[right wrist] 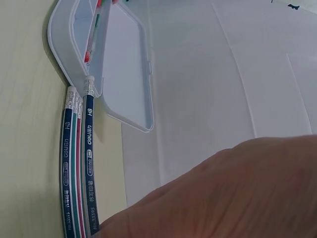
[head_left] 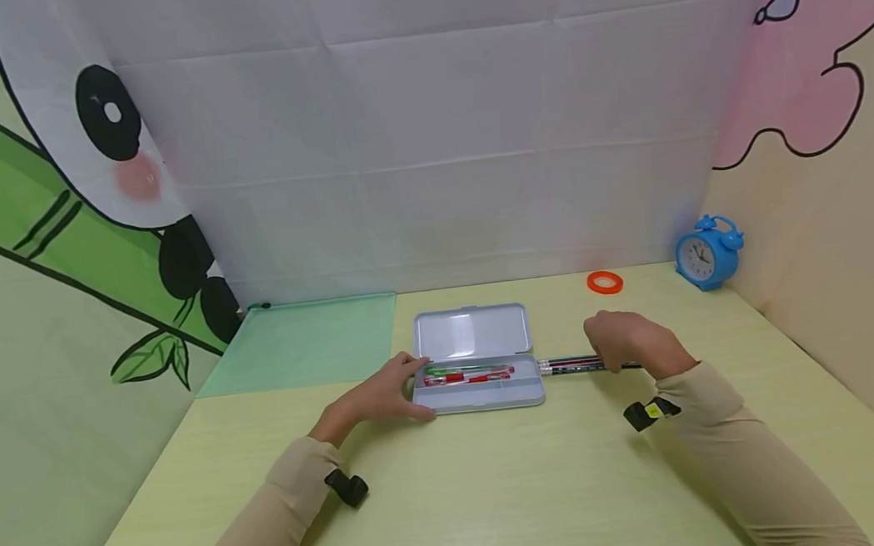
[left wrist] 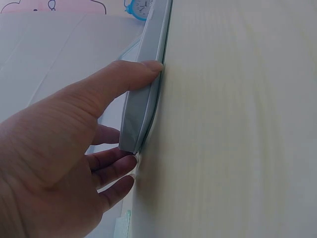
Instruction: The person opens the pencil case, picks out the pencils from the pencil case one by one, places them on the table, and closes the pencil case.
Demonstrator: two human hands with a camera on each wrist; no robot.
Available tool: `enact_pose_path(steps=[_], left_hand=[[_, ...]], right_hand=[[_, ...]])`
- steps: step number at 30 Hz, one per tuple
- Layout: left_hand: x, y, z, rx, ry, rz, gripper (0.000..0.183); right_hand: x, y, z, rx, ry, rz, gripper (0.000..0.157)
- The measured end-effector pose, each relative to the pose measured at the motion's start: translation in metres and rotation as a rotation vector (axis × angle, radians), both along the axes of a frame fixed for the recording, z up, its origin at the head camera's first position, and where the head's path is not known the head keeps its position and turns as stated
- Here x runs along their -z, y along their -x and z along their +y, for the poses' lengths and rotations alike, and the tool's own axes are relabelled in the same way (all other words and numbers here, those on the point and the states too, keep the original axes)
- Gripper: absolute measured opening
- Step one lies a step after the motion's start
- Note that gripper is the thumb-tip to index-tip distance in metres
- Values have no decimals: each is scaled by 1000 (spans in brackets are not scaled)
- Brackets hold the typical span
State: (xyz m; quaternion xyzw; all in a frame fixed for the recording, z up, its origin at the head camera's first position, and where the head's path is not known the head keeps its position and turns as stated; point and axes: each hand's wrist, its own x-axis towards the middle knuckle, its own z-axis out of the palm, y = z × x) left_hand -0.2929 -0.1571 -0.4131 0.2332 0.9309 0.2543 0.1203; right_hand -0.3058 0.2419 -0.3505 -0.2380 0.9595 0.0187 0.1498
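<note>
A pale grey pencil case lies on the table with its lid raised at the back. In its tray are red and green pens. My left hand holds the case's left end, thumb on the front wall and fingers around the end. Several dark pencils lie beside the case's right end; in the right wrist view their white erasers are close against it. Curled over the pencils' other end, my right hand grips them; its fingertips are hidden.
At the back right stands a blue alarm clock, with an orange-red ring to its left. A green mat covers the table's back left. Behind the table hangs a white cloth.
</note>
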Motion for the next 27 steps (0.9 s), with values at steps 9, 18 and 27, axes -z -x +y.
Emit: enact_pose_path(steps=[9,18,27], left_hand=[[-1,0,1,0,-14,-5,97],[0,0,1,4,-8,-4,98],[1,1,0,-2,3,3,98]], right_hand=[[8,3,0,-4,-46,-14,22],[18,8,-2,25,-89,-9,20],[20,5,-4,12,-93,46,21]])
